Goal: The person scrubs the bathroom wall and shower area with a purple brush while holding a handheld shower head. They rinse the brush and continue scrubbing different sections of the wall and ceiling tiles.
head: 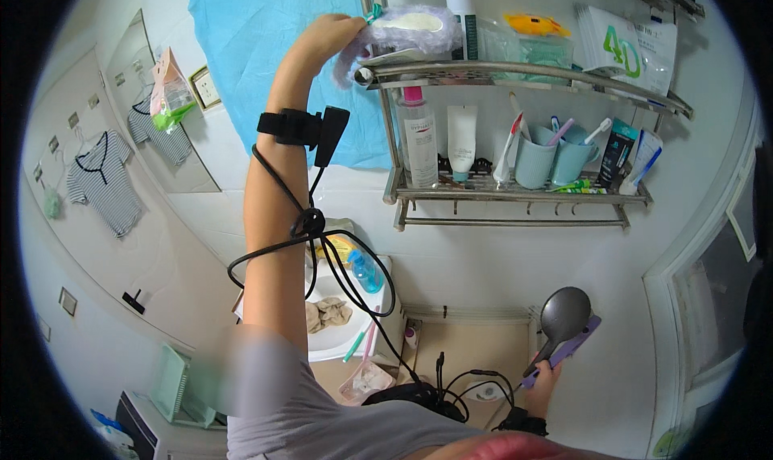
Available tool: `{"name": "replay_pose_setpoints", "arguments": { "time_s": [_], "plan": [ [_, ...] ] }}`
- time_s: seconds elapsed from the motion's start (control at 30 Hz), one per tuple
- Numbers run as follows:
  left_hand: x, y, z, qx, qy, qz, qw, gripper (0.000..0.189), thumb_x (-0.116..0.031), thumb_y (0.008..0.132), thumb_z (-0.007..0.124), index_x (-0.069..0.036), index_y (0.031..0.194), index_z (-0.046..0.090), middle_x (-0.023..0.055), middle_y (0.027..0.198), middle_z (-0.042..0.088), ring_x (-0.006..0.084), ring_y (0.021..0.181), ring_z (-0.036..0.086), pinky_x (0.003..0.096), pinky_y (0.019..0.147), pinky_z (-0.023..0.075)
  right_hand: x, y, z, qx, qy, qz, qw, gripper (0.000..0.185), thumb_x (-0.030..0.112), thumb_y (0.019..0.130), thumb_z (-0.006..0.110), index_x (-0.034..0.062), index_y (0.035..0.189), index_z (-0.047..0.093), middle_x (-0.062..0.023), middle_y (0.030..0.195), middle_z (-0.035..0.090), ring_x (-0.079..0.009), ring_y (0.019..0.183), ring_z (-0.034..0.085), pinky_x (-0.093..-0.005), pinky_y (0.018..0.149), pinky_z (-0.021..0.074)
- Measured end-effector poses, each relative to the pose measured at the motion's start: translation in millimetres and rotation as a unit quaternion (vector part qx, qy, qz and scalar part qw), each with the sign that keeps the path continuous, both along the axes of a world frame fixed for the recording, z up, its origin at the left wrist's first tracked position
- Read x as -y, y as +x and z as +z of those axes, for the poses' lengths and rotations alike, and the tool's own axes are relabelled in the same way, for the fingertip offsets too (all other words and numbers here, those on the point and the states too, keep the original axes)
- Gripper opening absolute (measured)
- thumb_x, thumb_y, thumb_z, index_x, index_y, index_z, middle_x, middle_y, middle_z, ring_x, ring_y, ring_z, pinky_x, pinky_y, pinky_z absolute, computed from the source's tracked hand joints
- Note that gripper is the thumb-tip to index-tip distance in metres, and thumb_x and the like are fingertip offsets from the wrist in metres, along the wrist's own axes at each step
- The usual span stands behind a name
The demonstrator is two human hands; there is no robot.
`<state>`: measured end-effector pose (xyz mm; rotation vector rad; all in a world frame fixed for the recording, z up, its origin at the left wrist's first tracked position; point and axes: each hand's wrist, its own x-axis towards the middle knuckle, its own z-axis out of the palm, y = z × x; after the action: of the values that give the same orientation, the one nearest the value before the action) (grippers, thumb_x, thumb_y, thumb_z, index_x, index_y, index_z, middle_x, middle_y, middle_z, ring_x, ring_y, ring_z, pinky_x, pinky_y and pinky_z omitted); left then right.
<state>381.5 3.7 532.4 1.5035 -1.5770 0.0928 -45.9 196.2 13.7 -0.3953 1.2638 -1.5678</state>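
Note:
At the upper end of a metal wall rack (459,69), my left hand (341,34) has its fingers at a green tie on a fluffy lilac headband or cloth (435,28); whether they grip it is hard to tell. Low on the right, my right hand (545,378) is closed around the handle of a grey hairbrush or shower head (564,315), together with a flat purple object (574,348) behind it. On the rack's lower shelf stand a clear bottle with a pink cap (421,140), a white tube (462,137), blue cups (534,161) with toothbrushes, and toothpaste tubes (617,152).
A white washbasin (329,342) below holds a beige cloth (329,314); a blue pump bottle (365,273) stands on its edge. Black cables (386,279) hang from my left wrist. A blue sheet (284,13) covers the wall beside the rack. A pink bin (365,381) stands lower down.

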Motion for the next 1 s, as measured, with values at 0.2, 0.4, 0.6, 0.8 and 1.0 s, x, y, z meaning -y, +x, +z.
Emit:
{"name": "replay_pose_setpoints", "arguments": {
  "time_s": [0.2, 0.4, 0.6, 0.8, 1.0],
  "plan": [
    [-15.0, -5.3, -5.3, 0.021, 0.091, -0.002, 0.996, 0.04, -0.034, 0.086, 0.045, -0.001, 0.102, 0.061, 0.0101, 0.093, 0.062, 0.022, 0.084, 0.057, 0.0359, 0.074, 0.0494, 2.5, 11.9, 19.8, 0.027, -0.087, 0.038, 0.995, 0.044, 0.001, 0.071, 0.046, 0.0007, 0.115, 0.046, -0.0079, 0.092, 0.053, -0.0185, 0.083, 0.053, -0.0295, 0.074, 0.0449],
    [-24.0, -1.7, -21.0, -0.003, 0.037, -0.001, 0.999, 0.053, -0.046, 0.087, 0.047, -0.002, 0.115, 0.055, 0.0137, 0.105, 0.059, 0.0244, 0.095, 0.057, 0.0362, 0.074, 0.0507, 4.2, 18.3, 30.6, 0.011, -0.071, 0.067, 0.995, 0.039, 0.001, 0.071, 0.045, 0.0007, 0.11, 0.048, -0.007, 0.09, 0.055, -0.0173, 0.082, 0.053, -0.0291, 0.075, 0.044],
    [-65.5, -0.2, -60.5, -0.079, -0.161, -0.026, 0.983, 0.045, -0.046, 0.087, 0.048, -0.005, 0.103, 0.057, 0.0087, 0.097, 0.06, 0.0169, 0.085, 0.057, 0.0322, 0.068, 0.0467, 11.5, 15.5, 22.7, -0.022, -0.068, 0.094, 0.993, 0.04, 0.0, 0.071, 0.046, 0.0013, 0.111, 0.048, -0.0074, 0.091, 0.058, -0.0167, 0.081, 0.055, -0.0293, 0.073, 0.045],
    [-120.1, -74.3, -254.6, 0.061, 0.325, -0.341, 0.88, 0.041, -0.034, 0.087, 0.058, 0.002, 0.107, 0.056, 0.0141, 0.098, 0.064, 0.0193, 0.086, 0.063, 0.0302, 0.073, 0.0502, 28.8, 48.8, 35.6, -0.02, -0.08, 0.164, 0.983, 0.048, -0.003, 0.071, 0.047, 0.003, 0.118, 0.046, -0.0079, 0.095, 0.06, -0.0173, 0.088, 0.058, -0.0267, 0.075, 0.0459],
    [-123.0, -167.1, -420.0, -0.194, 0.409, -0.43, 0.781, 0.048, -0.031, 0.093, 0.053, 0.004, 0.125, 0.041, 0.0152, 0.114, 0.053, 0.0228, 0.105, 0.051, 0.0322, 0.088, 0.0438, 45.1, 111.6, 45.4, -0.064, -0.161, 0.24, 0.955, 0.04, -0.003, 0.078, 0.05, -0.0022, 0.117, 0.046, -0.0083, 0.106, 0.057, -0.0143, 0.093, 0.055, -0.0283, 0.079, 0.0458]
  ]
}}
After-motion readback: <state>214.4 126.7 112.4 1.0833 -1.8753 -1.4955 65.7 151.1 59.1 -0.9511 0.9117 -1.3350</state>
